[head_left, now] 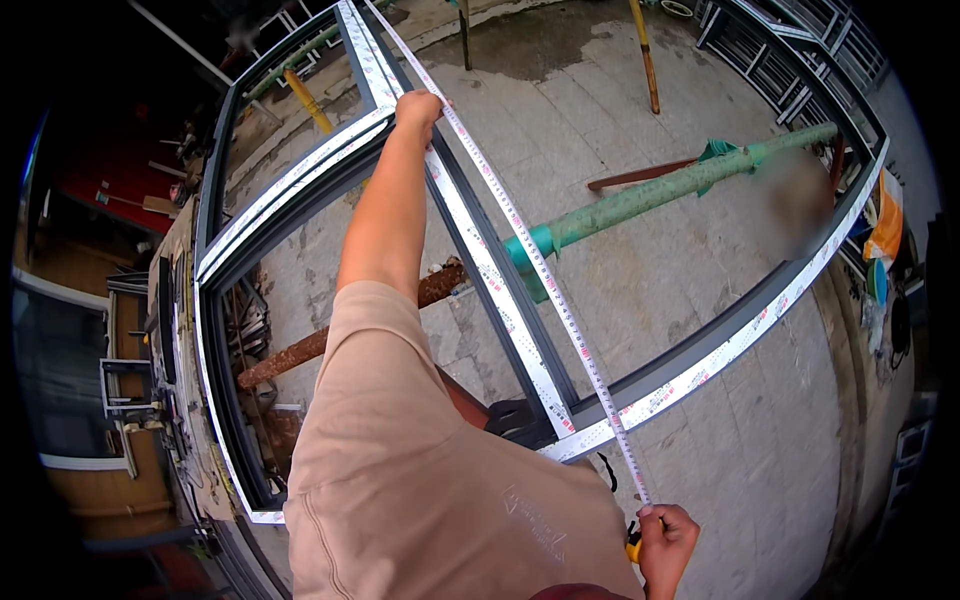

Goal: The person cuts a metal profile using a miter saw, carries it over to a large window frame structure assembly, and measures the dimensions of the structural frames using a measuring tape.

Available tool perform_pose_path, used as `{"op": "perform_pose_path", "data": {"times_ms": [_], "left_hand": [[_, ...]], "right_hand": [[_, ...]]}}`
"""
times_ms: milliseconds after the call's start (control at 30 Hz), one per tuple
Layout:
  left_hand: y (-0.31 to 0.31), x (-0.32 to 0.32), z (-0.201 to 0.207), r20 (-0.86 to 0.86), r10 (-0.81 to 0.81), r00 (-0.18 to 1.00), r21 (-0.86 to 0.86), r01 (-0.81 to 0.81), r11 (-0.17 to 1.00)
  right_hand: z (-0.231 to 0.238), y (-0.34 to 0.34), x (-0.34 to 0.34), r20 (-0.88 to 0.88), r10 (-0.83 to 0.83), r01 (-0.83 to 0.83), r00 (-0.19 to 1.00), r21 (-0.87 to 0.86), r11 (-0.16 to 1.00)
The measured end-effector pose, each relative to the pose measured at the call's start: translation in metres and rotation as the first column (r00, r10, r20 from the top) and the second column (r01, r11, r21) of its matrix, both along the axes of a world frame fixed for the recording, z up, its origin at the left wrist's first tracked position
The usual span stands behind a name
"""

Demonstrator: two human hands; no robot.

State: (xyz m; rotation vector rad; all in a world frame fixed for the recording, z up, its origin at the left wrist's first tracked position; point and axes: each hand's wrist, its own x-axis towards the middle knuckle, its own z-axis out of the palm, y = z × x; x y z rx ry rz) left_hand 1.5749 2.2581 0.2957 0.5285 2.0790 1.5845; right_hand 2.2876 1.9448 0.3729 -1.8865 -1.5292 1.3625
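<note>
A long white tape measure blade (548, 280) runs from the far edge of a large window frame (690, 378) to its near rail and past it. My right hand (667, 545), at the lower right, is closed round the tape measure, whose yellow case (633, 548) partly shows. My left hand (418, 112) reaches far forward to where the bars meet, its closed fingers against the blade; the fingertips are partly hidden. The frame is dark grey with white printed protective film on its faces. A divider bar (490, 275) lies beside the blade, slightly apart from it.
Under the frame lie a green wrapped pole (640, 205) and a rusty pipe (310, 355). Yellowish posts (646, 60) stand beyond on grey paving. More frames (760, 75) lean at the far right, near an orange and white bag (885, 225). A cluttered wooden bench (180, 300) is at left.
</note>
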Motion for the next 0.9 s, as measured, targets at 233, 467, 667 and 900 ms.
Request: {"op": "perform_pose_path", "data": {"times_ms": [233,467,667,900], "left_hand": [[0.002,-0.005,0.002,-0.028,-0.032,0.999,-0.074,0.030,0.997],[0.005,-0.009,-0.001,0.090,0.004,0.996,0.001,-0.004,1.000],[0.007,-0.016,-0.001,0.030,-0.032,0.999,-0.144,0.036,0.989],[0.020,-0.074,-0.025,0.046,-0.124,0.991,0.001,0.124,0.992]], "right_hand": [[0.001,0.000,-0.004,0.063,0.036,-0.041,0.997,0.082,0.996],[-0.006,-0.002,0.003,0.083,0.028,-0.036,0.996,0.089,0.995],[-0.001,0.004,-0.004,0.105,0.039,-0.047,0.994,0.075,0.996],[0.003,0.005,0.000,0.138,0.037,-0.048,0.990,0.072,0.996]]}}
